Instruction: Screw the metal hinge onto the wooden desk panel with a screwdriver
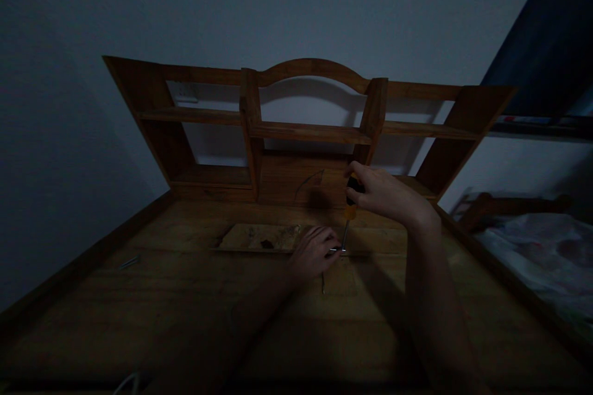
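Observation:
In the head view, my right hand (382, 191) is closed around the black and orange handle of a screwdriver (351, 212). The screwdriver stands nearly upright, its shaft pointing down to the wooden desktop (194, 302). At its tip lies a small shiny metal piece (335, 250), partly covered by fingers; its kind is too dark to tell. My left hand (317, 251) rests low on the wood beside the tip, its fingers pressed together against this metal piece. Left of that hand there is a long pale strip (250, 237) with dark stains, set in or lying on the desktop.
A wooden shelf unit (310, 133) with an arched top stands along the back wall. Thin metal pieces like screws (130, 262) lie at the left. A plastic bag (542, 253) is beyond the right edge. A pale cord (127, 382) shows at the bottom. The room is dim.

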